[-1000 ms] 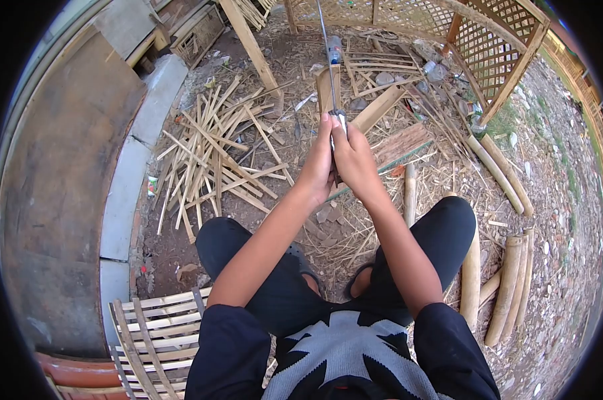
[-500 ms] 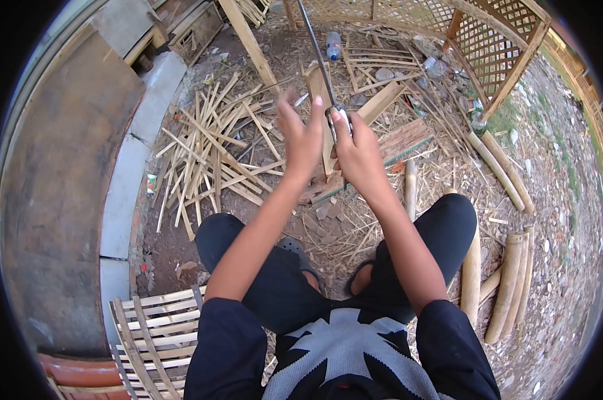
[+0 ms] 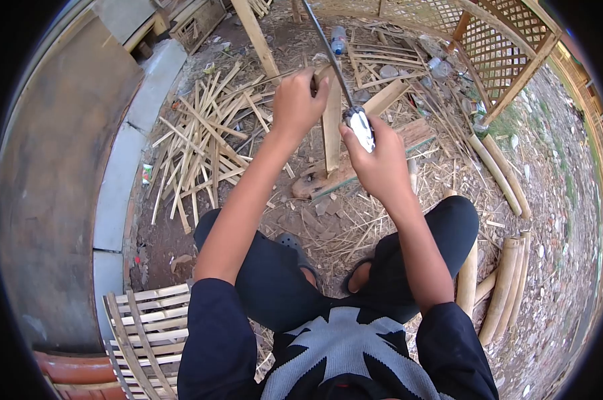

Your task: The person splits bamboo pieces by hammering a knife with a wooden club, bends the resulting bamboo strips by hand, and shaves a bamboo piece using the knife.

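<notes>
My right hand (image 3: 381, 157) grips the silver and black handle (image 3: 361, 127) of a long, narrow, dark-bladed tool (image 3: 329, 50). Its blade points forward and slightly left; seen edge-on, its exact kind is unclear. My left hand (image 3: 300, 100) is raised to the left of the blade with its fingers curled; whatever it may hold is hidden. Between my hands and beyond them, a pale split bamboo piece (image 3: 331, 130) stands tilted, its lower end at a weathered wooden block (image 3: 311, 183) on the ground. A thin strip passes close to my left hand.
Split bamboo strips (image 3: 205, 133) are heaped at left, beside a concrete edge (image 3: 118, 200). Bamboo poles (image 3: 508, 287) lie at right. A slatted bamboo rack (image 3: 155, 327) is at lower left. Plastic bottles (image 3: 339, 41) and a lattice frame (image 3: 508, 57) are at the back.
My left hand has moved up and its fingers have curled in. My right hand and the tool have shifted right and slightly down, baring more of the wooden block.
</notes>
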Available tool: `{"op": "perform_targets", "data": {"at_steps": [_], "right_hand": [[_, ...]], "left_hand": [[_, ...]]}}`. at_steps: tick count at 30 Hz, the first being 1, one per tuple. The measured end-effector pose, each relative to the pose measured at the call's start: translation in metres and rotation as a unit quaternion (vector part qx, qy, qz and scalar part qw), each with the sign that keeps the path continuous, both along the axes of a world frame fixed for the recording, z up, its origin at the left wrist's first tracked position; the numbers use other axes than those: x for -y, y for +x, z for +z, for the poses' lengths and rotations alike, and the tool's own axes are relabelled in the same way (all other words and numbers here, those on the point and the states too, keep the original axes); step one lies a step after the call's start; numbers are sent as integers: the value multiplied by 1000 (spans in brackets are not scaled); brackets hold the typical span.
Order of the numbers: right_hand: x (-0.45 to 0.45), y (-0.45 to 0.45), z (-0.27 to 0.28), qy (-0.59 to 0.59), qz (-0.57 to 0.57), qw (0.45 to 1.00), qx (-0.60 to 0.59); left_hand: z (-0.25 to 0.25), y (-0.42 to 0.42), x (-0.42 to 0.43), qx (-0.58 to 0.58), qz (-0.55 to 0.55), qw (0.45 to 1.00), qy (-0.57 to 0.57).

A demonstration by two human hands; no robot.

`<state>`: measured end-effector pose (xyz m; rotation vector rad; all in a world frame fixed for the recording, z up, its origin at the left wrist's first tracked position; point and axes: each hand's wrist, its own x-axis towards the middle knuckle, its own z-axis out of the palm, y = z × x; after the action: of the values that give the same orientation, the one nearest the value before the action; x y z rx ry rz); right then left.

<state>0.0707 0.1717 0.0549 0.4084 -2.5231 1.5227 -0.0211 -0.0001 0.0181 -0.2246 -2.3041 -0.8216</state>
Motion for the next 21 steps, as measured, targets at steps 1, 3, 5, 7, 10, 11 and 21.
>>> {"op": "perform_targets", "data": {"at_steps": [1,3,5,7,10,11,21], "right_hand": [[0,1,-2,4,-3,1000,-6],[-2,-3,-12,26,-15,998,-64],[-5,-3,-18,26,-13,997,-70],[-5,-4,-19,18,-10,998,-61],[-5,-4,-17,4,-5,1000,-29],[-5,-5,-16,4,-4,1000,-22],[1,-5,-19,7,-10,999,-42]], "left_hand": [[0,0,0,4,1,1000,-4],[1,0,0,22,2,1000,-1],[2,0,1,40,3,999,-4],[4,1,2,60,5,998,-14],[4,0,2,64,6,998,-12],[5,0,2,71,6,997,-9],[12,1,5,105,16,994,2]]}}
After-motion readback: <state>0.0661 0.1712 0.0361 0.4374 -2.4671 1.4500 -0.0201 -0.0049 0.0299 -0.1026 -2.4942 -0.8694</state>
